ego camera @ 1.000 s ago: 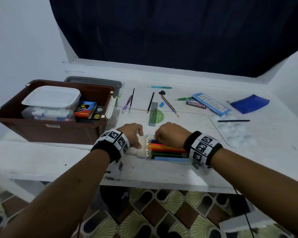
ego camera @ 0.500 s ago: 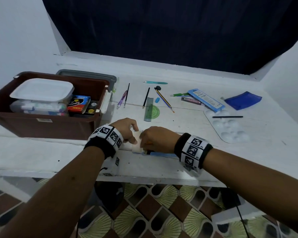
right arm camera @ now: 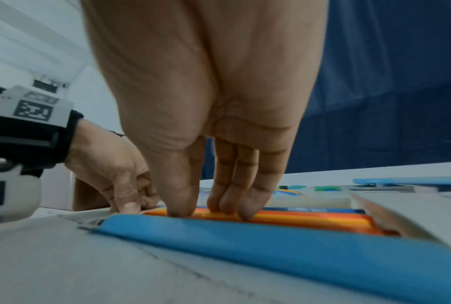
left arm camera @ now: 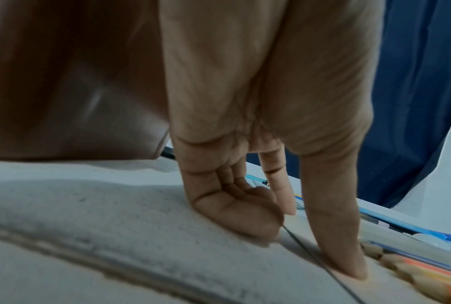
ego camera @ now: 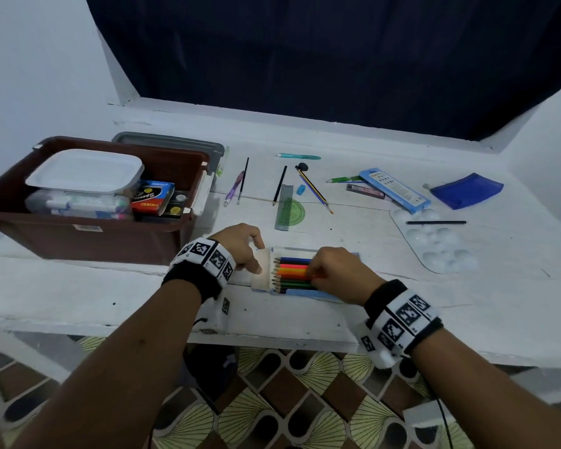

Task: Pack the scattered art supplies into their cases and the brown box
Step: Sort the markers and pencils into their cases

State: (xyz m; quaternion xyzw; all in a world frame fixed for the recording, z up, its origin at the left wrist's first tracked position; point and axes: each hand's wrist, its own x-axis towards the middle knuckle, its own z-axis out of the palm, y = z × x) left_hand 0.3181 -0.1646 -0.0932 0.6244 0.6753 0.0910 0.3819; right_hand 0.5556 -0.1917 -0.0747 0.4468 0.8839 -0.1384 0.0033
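Fingers (right arm camera: 227,197) of my right hand (ego camera: 334,273) lie straight and together, pressing the coloured pencils (ego camera: 293,273) flat in their blue case (right arm camera: 284,244). My left hand (ego camera: 240,247) steadies the open white flap (ego camera: 262,268), thumb and forefinger extended, other fingers curled. Case sits at the table's (ego camera: 78,296) near edge, right of the brown box (ego camera: 88,238); pens and rulers lie scattered beyond.

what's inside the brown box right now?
In the brown box: a clear tub of markers under a white lid, and beside it a red and blue packet on dark items. The tub and packet hide whatever lies beneath.
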